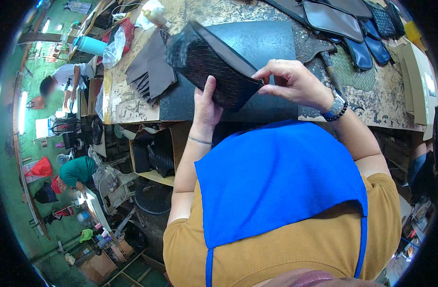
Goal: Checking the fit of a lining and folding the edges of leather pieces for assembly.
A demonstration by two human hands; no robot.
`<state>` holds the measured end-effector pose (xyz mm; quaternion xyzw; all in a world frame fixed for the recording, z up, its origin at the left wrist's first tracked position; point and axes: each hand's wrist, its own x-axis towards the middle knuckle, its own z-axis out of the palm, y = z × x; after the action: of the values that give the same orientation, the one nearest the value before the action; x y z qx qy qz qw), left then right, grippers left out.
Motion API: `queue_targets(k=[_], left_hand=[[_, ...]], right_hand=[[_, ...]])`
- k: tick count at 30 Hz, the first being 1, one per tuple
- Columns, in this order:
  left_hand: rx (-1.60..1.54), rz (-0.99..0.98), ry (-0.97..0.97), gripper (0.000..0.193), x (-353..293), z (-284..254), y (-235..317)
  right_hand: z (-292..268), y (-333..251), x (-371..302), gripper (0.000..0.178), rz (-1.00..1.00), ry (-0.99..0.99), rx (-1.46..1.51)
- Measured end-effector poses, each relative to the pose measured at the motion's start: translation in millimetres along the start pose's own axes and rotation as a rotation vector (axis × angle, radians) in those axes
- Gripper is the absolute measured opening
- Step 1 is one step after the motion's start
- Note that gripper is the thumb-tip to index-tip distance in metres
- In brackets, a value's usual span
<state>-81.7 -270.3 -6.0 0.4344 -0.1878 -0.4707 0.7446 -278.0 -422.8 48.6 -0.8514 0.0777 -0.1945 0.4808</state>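
A black woven leather pouch (214,64) is held up tilted over the workbench, its long upper edge showing a grey-brown lining. My left hand (208,103) grips its lower side, thumb on the woven face and the other fingers hidden behind. At the pouch's right corner, my right hand (295,83) pinches the end of the edge between thumb and fingertips; a small metallic bit, perhaps a zip end, shows there. Beneath the pouch lies a smooth dark mat (276,43). Dark leather cut into strips (152,67) rests left of it.
A hammer (326,64) lies right of the mat, beside a green woven piece (355,69). Several dark pouches (334,21) are piled at the back right. A turquoise bottle (90,46) and red basket (126,36) stand left. Two people work farther left.
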Motion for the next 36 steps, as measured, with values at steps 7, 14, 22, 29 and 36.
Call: queue_targets(k=[7,14,22,29,36], left_hand=[[0.327,0.067,0.175,0.078,6.1,16.4,11.0],[1.268,1.016,-0.200,0.047,-10.4,41.4,31.1],[1.369,1.075,-0.271,0.040,-6.4,45.8,37.8],[1.515,1.006,-0.336,0.034,-16.0,57.3,47.5],[1.765,1.133,-0.344,0.030,-10.8,57.9,68.9]], right_hand=[[6.0,2.9,-0.1,0.024,-0.089,0.006,-0.033],[19.7,-6.9,4.1,0.026,0.243,0.117,0.552],[12.4,-3.6,4.9,0.016,0.074,0.195,0.228],[20.1,1.2,5.8,0.011,0.012,0.125,0.394],[6.0,-29.2,12.5,0.013,-0.052,0.190,0.105]])
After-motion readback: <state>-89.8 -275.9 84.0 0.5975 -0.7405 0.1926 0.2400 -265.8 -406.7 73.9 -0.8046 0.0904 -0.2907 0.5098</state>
